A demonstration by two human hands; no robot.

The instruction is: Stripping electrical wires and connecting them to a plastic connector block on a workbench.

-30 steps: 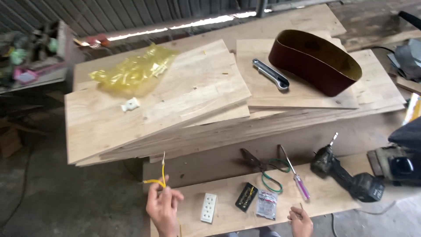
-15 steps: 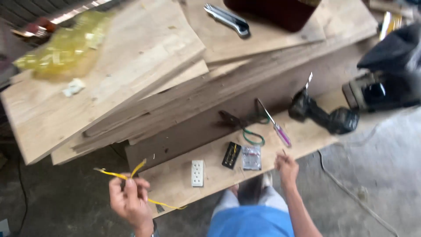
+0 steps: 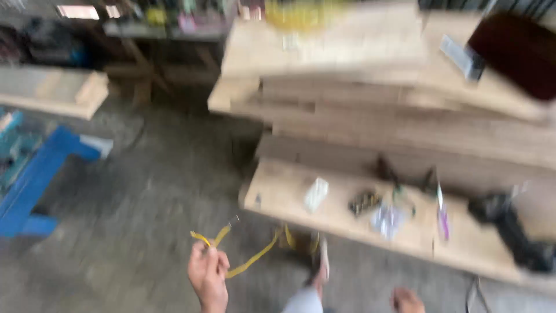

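- Grey, stained concrete floor [image 3: 145,191] fills the middle and the 7 o'clock side.
- Stacked pale wooden boards [image 3: 370,75] at 1 o'clock.
- Blue metal frame [image 3: 35,185] at 9 o'clock.
- Cluttered dark workbench [image 3: 150,29] at 11 o'clock, daylight behind.

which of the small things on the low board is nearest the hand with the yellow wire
The white socket, at the board's left end. The dark piece, clear packet and purple screwdriver lie farther right of the left hand.

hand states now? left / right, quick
Left hand: closed, pinching a thin yellow wire above the grey concrete floor.
Right hand: only partly in frame at the bottom edge, blurred; cannot tell.
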